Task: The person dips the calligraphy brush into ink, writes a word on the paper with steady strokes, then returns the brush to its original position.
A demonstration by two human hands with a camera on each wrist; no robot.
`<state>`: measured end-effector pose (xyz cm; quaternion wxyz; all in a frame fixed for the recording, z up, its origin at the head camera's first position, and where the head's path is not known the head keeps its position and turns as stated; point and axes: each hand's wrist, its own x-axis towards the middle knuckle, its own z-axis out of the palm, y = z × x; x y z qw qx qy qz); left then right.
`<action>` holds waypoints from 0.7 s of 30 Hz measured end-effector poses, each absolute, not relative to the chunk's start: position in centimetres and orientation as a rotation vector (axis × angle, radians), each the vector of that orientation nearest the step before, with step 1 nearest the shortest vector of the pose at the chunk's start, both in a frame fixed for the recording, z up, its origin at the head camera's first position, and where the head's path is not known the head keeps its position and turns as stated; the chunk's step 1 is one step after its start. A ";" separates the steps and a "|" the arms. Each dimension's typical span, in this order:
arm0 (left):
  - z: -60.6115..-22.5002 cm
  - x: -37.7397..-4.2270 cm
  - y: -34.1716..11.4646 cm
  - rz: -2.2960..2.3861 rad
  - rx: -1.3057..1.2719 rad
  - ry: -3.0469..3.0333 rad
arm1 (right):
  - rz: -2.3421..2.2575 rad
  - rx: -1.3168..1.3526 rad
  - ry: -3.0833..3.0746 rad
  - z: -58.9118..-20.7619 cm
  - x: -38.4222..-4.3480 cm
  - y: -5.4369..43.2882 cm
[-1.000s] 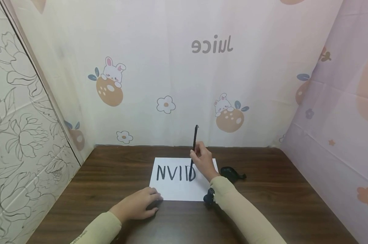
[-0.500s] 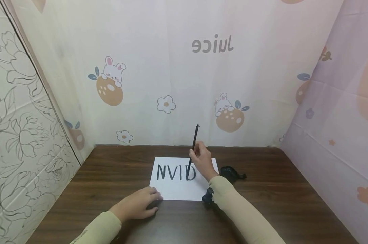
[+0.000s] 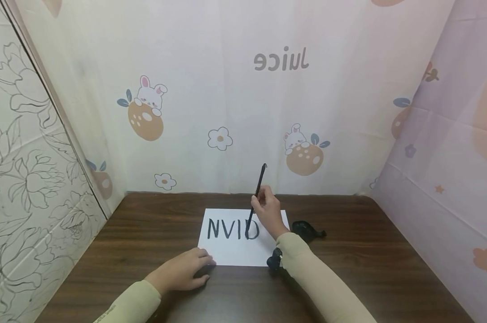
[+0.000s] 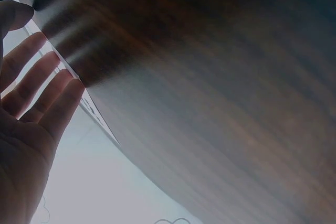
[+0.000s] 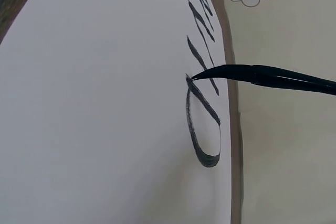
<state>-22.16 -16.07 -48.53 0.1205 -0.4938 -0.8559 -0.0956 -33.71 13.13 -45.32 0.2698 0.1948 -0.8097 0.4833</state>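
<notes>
My right hand (image 3: 267,208) grips a slim black ink brush (image 3: 261,178) with a loop at its top end, tilted to the right. In the right wrist view the bristles (image 5: 212,73) come to a point at the lower corner of the D, touching or just over the sheet; the hand itself is out of that view. Black letters (image 3: 224,229) reading NVID run across the white paper (image 3: 231,253). At the paper's lower left corner rests my left hand (image 3: 185,270), fingers loosely extended, fingertips on its edge. The left wrist view shows the fingers (image 4: 62,106) spread slightly.
Just right of the paper sits a glossy black object (image 3: 305,230) with a short stem, perhaps a small dish. A dark device (image 3: 274,259) is strapped to my right wrist. The brown wooden table (image 3: 348,260) meets printed curtains (image 3: 243,98) at the back and sides.
The brush tip has slid left along the bottom of the D to the foot of its upright stroke, while the brush's top leans further right. My left hand stays put.
</notes>
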 end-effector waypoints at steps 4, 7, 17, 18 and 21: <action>-48.4 -22.1 -16.1 -0.286 -1.440 -2.515 | 1.294 0.525 -2.139 -44.8 -33.8 13.5; -48.3 -22.0 -16.1 -0.289 -1.433 -2.518 | 1.280 0.524 -2.118 -44.4 -33.9 13.8; -48.4 -22.0 -16.0 -0.283 -1.440 -2.513 | 1.294 0.528 -2.096 -43.3 -34.3 14.8; -48.4 -22.0 -16.0 -0.283 -1.441 -2.511 | 1.297 0.532 -2.092 -43.3 -34.4 14.9; -48.4 -22.0 -16.1 -0.288 -1.444 -2.505 | 1.304 0.528 -2.086 -43.2 -34.7 15.3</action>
